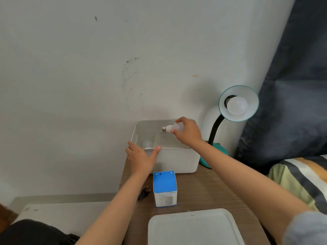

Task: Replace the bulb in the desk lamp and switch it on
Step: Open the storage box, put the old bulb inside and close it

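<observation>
Right hand [188, 134]: pinches white bulb [174, 128] above white bin [177, 160]. Left hand [141, 157]: fingers straight, resting on bin's near rim. Worktop [200, 190]: desk lamp [237, 103], bulb fitted.

My hands, left [141, 159] and right [188, 132], are bare, as are both forearms; a pale grey-blue sleeve [306, 228] covers my right upper arm.

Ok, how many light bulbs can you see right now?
3. One bulb held in the right hand over the white bin, one lying inside the bin, one screwed into the desk lamp. The blue box may hide another.
</observation>
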`<state>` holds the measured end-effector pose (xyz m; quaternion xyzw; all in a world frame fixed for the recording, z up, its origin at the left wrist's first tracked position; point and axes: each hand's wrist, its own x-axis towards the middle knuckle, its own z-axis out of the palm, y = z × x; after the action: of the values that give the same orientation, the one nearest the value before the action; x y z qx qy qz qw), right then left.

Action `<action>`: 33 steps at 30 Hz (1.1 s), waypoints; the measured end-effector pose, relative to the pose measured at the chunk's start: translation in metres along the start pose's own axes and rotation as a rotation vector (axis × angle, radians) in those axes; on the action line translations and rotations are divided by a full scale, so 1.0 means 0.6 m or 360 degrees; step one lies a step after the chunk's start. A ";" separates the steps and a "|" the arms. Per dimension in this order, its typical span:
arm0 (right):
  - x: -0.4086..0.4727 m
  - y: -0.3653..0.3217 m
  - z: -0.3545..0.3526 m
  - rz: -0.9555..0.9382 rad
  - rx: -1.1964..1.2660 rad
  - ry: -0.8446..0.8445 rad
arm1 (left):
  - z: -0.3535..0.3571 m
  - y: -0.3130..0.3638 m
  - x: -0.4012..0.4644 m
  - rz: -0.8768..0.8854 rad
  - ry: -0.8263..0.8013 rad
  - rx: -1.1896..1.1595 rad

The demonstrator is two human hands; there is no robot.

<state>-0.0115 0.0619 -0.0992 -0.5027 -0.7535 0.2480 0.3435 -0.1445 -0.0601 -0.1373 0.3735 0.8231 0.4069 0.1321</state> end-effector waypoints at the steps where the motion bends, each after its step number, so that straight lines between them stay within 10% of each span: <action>1: 0.008 0.000 0.006 0.0045 -0.0026 -0.0020 | 0.000 0.000 0.001 0.0002 0.0000 0.0003; 16: 0.029 0.006 0.014 0.0224 -0.0129 -0.0210 | -0.003 0.002 0.001 -0.0017 -0.0026 0.0060; 22: -0.092 -0.007 -0.066 -0.0250 -0.0221 -0.0054 | -0.023 0.014 0.002 -0.0073 -0.0148 0.0057; 33: -0.379 0.091 -0.123 0.0165 -0.0199 -0.0214 | -0.063 -0.046 -0.162 0.0053 -0.0089 -0.0271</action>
<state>0.1359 -0.1267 -0.1523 -0.5437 -0.7619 0.2510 0.2468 -0.1118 -0.1627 -0.1428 0.3857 0.7752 0.4670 0.1796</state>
